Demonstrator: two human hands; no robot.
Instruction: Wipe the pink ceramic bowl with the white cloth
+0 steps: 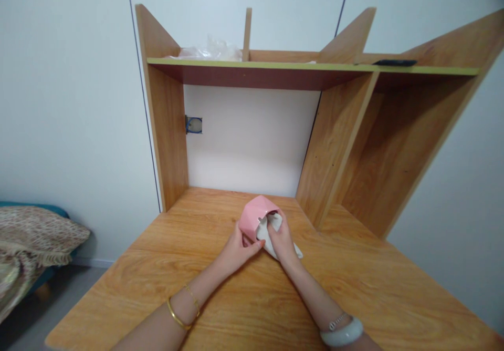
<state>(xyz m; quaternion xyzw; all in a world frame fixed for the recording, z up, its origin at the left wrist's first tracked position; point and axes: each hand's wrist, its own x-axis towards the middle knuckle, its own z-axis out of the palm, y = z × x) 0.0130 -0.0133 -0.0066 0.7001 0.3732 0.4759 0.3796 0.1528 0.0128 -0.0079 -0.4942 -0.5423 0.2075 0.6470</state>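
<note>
A pink faceted pot-like container [258,212] is held tilted on its side above the desk, its opening turned toward my right hand. My left hand [241,246] grips it from the lower left, thumb along the rim. With my right hand [280,235] I press a white cloth [270,245] into the opening; those fingers are partly hidden by the cloth and the rim. One end of the cloth hangs out to the lower right, near the desk surface.
The wooden desk [177,267] carries a hutch with a shelf [275,67]. On that shelf lie a clear plastic bag [212,50] and a flat black object [395,63]. An open wall socket box [194,125] shows at the back left. Patterned fabric [39,235] covers furniture at far left.
</note>
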